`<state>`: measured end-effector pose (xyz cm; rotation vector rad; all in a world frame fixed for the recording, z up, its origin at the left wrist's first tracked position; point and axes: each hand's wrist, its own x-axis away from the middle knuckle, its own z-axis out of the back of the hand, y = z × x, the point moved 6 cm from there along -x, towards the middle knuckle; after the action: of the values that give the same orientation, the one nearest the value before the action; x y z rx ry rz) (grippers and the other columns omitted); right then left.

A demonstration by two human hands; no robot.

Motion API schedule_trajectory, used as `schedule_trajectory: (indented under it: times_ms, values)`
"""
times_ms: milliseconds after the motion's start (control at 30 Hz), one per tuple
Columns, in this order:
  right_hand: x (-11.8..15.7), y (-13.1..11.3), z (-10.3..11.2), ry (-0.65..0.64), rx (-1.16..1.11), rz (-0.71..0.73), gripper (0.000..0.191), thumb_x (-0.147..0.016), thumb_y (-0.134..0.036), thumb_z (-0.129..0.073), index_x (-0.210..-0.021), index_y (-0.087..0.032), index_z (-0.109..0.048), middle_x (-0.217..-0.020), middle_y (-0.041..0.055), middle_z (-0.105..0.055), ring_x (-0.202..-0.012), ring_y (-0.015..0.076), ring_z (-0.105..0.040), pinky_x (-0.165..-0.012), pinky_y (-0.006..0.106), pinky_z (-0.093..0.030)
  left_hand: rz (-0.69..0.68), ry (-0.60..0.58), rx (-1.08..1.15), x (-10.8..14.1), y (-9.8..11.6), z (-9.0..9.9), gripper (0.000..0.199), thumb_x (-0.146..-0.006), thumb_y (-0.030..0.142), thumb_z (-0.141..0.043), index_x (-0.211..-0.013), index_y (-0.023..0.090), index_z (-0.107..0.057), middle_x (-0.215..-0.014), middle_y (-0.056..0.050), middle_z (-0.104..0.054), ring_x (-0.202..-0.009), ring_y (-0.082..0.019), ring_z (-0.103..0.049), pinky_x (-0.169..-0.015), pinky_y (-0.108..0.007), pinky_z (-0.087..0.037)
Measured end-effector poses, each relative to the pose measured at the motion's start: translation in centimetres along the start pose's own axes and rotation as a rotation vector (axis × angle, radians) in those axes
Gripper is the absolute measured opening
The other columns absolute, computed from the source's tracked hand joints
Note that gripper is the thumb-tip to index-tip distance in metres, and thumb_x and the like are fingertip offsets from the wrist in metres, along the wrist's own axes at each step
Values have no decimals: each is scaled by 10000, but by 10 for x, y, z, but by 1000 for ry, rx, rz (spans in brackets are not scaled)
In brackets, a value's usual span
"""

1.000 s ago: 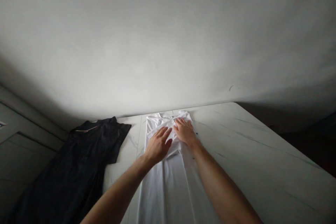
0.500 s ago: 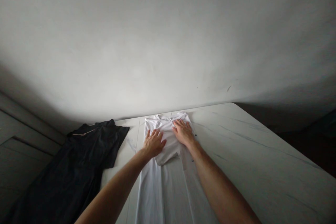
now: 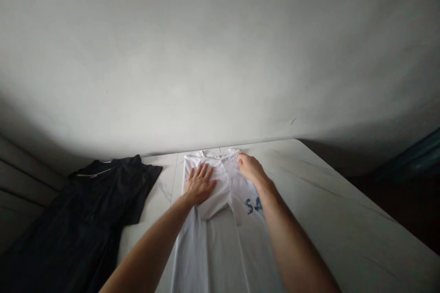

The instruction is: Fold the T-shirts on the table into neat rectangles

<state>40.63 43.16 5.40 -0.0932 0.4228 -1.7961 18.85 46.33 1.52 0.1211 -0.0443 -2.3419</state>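
Observation:
A white shirt (image 3: 223, 238) lies on the table, its collar towards the wall and a sleeve folded inward over its middle. My left hand (image 3: 200, 185) rests flat on the upper left part of the shirt, fingers spread. At the shirt's upper right edge is my right hand (image 3: 252, 168), its fingers bent together at the fabric near the shoulder; how much cloth they hold is hard to make out. Dark blue letters (image 3: 253, 206) show on the shirt beside my right forearm.
A black garment (image 3: 92, 215) with a light zip-like line lies on the left. The marbled white table (image 3: 330, 206) reaches to the right, against a pale wall (image 3: 206, 55). Grey panels (image 3: 20, 192) stand at the far left.
My right hand has moved from lying flat on the shirt to its right edge, fingers drawn together. Blue letters now show more. My left hand stays flat, and the view has shifted slightly.

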Motion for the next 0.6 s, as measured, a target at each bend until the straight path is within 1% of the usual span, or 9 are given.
schedule_trajectory:
  times_ms: [33,67,100,200,267,367,433,500,600]
  values:
    - [-3,4,-1,-55,33,-14,417,-982,-219,-372,-1296,-205,-646,-1274,124,-694,-1196,239,-633,-1025,353,-461,0,6,3,0,1,1,646,-1013,580,-298,-1563,245,-348,-1658,-69,-260,-1538,-310,-180,-1225,-578,-193]
    - [-6,7,-3,-92,58,-8,412,-986,-224,-373,-1291,-205,-647,-1275,127,-693,-1215,241,-620,-1039,361,-446,1,10,5,0,1,1,647,-1012,582,-301,-1562,245,-352,-1657,-70,-263,-1537,-310,-184,-1225,-578,-195]
    - [-10,7,-6,-112,76,18,419,-991,-235,-373,-1325,-204,-625,-1332,126,-662,-1276,242,-575,-1075,379,-414,1,14,6,0,1,1,645,-1011,581,-307,-1561,246,-354,-1655,-71,-267,-1536,-309,-188,-1224,-578,-198]
    - [-18,10,-20,-152,117,95,501,-1008,-319,-371,-1494,-229,-454,-1574,86,-436,-1453,248,-368,-1178,481,-278,3,26,12,0,0,0,637,-1010,572,-325,-1561,253,-353,-1652,-71,-278,-1532,-311,-202,-1220,-583,-207]
    - [-23,17,-30,-178,154,93,551,-1023,-383,-328,-1552,-231,-357,-1636,80,-320,-1497,256,-281,-1195,527,-222,2,32,22,0,-1,-1,636,-1010,575,-323,-1560,258,-354,-1652,-71,-278,-1533,-313,-199,-1219,-587,-203]
    - [-28,29,-41,-202,204,41,607,-1035,-441,-260,-1592,-200,-264,-1663,105,-235,-1531,263,-191,-1208,534,-176,-6,37,38,0,-1,-2,645,-1007,594,-310,-1561,266,-351,-1655,-68,-270,-1537,-309,-184,-1220,-587,-196]
    - [-31,34,-44,-223,212,27,631,-1031,-468,-259,-1602,-201,-228,-1669,107,-213,-1537,272,-168,-1211,549,-156,-5,40,42,1,-1,-1,642,-1007,590,-315,-1562,269,-350,-1653,-69,-273,-1536,-309,-189,-1221,-585,-198]
    - [-34,35,-42,-234,180,11,623,-1035,-459,-252,-1602,-203,-228,-1667,108,-216,-1532,267,-191,-1211,543,-164,1,36,46,0,0,1,635,-1007,573,-333,-1558,259,-363,-1648,-78,-285,-1531,-317,-203,-1219,-588,-201]
    - [-30,36,-27,-162,117,-49,610,-1046,-404,-217,-1609,-170,-190,-1666,139,-199,-1522,255,-231,-1192,505,-247,4,30,62,0,1,5,630,-1001,552,-363,-1549,242,-385,-1640,-94,-299,-1527,-331,-212,-1214,-600,-203]
